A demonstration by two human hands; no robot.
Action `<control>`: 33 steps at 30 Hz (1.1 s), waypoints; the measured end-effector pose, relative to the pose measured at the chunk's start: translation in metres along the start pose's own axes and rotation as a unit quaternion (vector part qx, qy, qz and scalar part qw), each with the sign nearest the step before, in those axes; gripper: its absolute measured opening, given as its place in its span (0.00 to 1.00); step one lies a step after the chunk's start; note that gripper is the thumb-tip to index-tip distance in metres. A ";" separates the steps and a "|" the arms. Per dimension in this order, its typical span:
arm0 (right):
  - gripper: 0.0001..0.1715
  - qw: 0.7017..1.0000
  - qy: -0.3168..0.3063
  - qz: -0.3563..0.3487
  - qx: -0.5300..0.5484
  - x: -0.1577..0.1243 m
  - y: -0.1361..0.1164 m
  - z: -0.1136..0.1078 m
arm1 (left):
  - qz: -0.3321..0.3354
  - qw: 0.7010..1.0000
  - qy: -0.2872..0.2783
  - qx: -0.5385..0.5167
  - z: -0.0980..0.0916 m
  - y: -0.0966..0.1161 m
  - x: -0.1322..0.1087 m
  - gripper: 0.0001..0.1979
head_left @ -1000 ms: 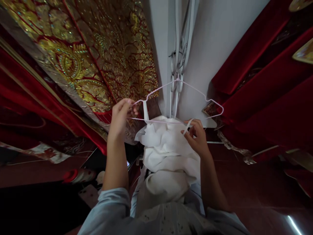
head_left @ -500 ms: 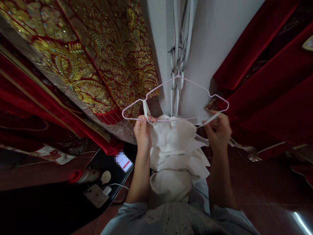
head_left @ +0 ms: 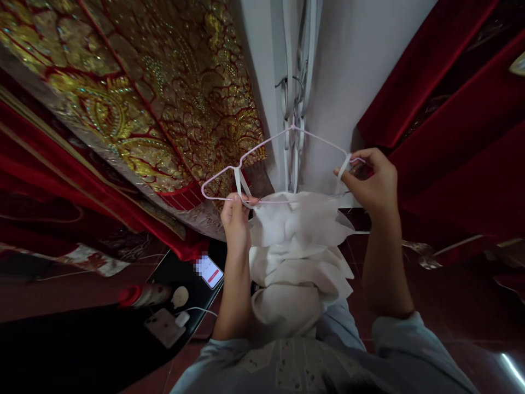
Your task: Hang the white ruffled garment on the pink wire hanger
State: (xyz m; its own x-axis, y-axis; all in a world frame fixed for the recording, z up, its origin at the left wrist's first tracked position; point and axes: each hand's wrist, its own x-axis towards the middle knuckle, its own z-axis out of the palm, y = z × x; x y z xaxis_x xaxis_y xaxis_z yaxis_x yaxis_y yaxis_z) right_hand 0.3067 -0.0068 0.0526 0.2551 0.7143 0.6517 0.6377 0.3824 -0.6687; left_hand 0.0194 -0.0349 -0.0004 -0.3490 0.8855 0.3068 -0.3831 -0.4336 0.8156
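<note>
Right hand (head_left: pixel 375 183) hides most of the right end of the pink hanger (head_left: pixel 266 143); left hand (head_left: pixel 237 221) covers a stretch of its lower bar. Gold-embroidered cloth (head_left: pixel 164 82) cut off by the top edge, red cloth (head_left: pixel 459 158) by the right edge, black table (head_left: pixel 74 342) by the left. Lit phone (head_left: pixel 211 272): one corner pixelated, screen text too small to read.

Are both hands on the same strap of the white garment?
No, the left hand is at the left strap, while the right hand holds the right strap.
</note>
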 end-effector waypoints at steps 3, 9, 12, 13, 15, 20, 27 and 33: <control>0.22 0.997 0.072 -0.035 -0.011 -0.009 -0.012 0.003 | -0.009 1.000 -0.006 -0.003 -0.003 0.002 0.007 0.24; 0.22 0.998 0.044 -0.054 0.006 -0.054 -0.045 0.009 | 0.014 1.000 0.007 -0.012 -0.001 0.004 0.015 0.22; 0.25 0.983 -0.178 -0.009 0.036 -0.087 -0.047 0.027 | 0.016 0.999 0.028 -0.005 0.004 -0.004 0.002 0.22; 0.25 0.978 -0.205 0.010 0.032 -0.097 -0.045 0.034 | 0.018 0.999 0.044 0.008 0.006 -0.007 -0.004 0.21; 0.22 0.981 -0.188 0.034 0.028 -0.111 -0.038 0.046 | 0.031 0.996 0.074 0.049 0.008 -0.012 -0.016 0.19; 0.19 0.987 -0.137 0.036 0.078 -0.117 -0.029 0.064 | 0.053 0.985 0.032 0.161 -0.004 -0.006 -0.025 0.15; 0.23 0.982 -0.159 0.041 0.089 -0.114 -0.024 0.078 | -0.062 0.997 -0.033 0.023 -0.018 0.030 -0.009 0.14; 0.24 0.979 -0.173 0.036 0.100 -0.113 -0.023 0.069 | -0.063 0.994 -0.043 -0.080 -0.005 0.057 0.014 0.17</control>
State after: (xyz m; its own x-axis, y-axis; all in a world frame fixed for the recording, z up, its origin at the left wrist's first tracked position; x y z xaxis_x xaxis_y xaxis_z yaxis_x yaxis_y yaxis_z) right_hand 0.2131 -0.0558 -0.0307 0.0108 0.8863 0.4631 0.4641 0.4058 -0.7874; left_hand -0.0115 -0.0477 0.0486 -0.2185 0.9424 0.2532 -0.5529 -0.3333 0.7636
